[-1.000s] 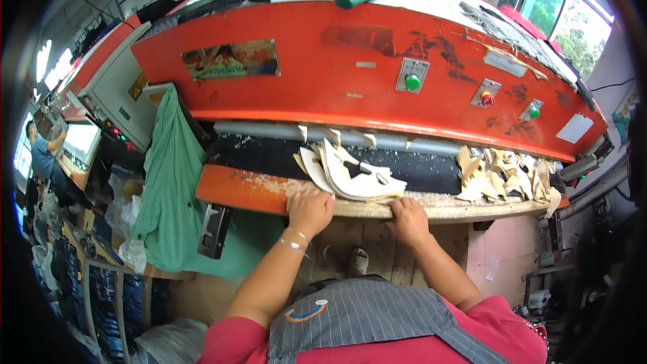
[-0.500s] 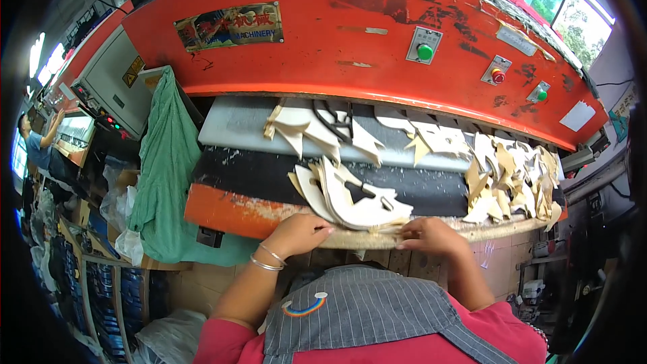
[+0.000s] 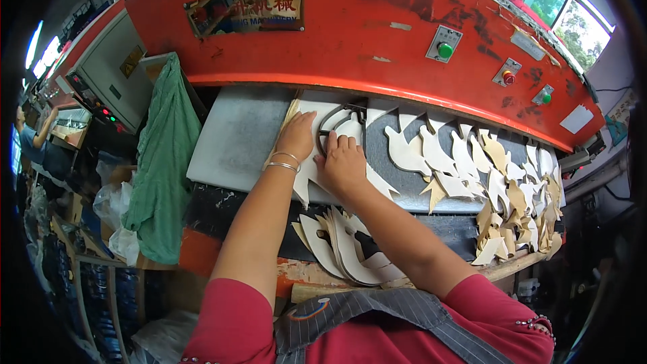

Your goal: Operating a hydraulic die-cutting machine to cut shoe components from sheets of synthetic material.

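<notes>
A black metal cutting die [image 3: 364, 121], a curved outline frame, lies on a cream-white sheet of material [image 3: 311, 174] on the press bed. My right hand [image 3: 342, 165] is at the die's near edge, its fingers curled over the frame. Just left of it my left hand [image 3: 296, 136] lies on the sheet near its left edge, fingers stretched forward. Under my right forearm, a stack of curved white cut pieces [image 3: 330, 246] rests on the front ledge, partly hidden.
Cut remnants [image 3: 438, 152] lie along the bed, with scraps heaped at the right [image 3: 512, 209]. The red press beam [image 3: 337, 34] spans above, carrying green and red buttons. A green cloth [image 3: 165, 175] hangs at left. Another person [image 3: 40, 141] stands far left.
Both hands have moved from the front edge forward onto the press bed, reaching the sheet and the die. The sheet and die now sit farther out from under the beam.
</notes>
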`<state>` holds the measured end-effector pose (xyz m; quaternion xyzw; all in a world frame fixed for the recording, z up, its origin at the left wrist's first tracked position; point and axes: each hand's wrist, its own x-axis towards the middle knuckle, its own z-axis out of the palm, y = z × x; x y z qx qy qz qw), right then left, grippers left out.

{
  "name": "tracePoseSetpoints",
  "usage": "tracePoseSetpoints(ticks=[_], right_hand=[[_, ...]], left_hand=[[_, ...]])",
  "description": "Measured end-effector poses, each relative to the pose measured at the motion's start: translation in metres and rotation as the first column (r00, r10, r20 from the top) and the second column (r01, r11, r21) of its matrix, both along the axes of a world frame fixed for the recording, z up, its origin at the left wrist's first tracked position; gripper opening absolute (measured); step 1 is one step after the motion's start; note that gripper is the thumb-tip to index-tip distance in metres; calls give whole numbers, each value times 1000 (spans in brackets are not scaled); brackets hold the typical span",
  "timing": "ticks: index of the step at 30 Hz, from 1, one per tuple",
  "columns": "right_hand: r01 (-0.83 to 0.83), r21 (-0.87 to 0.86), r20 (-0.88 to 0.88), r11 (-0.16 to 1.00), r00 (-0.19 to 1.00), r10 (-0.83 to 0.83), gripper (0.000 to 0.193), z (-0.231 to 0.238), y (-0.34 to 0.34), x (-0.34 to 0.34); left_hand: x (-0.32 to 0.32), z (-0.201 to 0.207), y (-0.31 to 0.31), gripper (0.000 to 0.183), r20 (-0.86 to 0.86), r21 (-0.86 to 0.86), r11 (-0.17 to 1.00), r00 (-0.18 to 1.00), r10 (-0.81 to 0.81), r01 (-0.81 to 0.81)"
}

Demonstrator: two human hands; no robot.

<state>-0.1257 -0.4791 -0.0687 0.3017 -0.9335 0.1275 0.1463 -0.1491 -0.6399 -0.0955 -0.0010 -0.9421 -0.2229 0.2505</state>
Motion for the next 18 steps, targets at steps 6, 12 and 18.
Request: tracePoseSetpoints(ticks=[6,12,18], right_hand=[[28,-23,44,999,999,-27,51,-12,28,-9],[-195,-165,177,967,958,223,47,13,122,-42],[-38,-667,361,744,857,368,47,-16,173,-66]], left_hand=[[-2,-18,26,39,9,-113,990,996,87,-85],[7,-17,13,39,32,-147,979,989,147,-141],[-7,-1,31,33,160,-65,990,978,131,-122]])
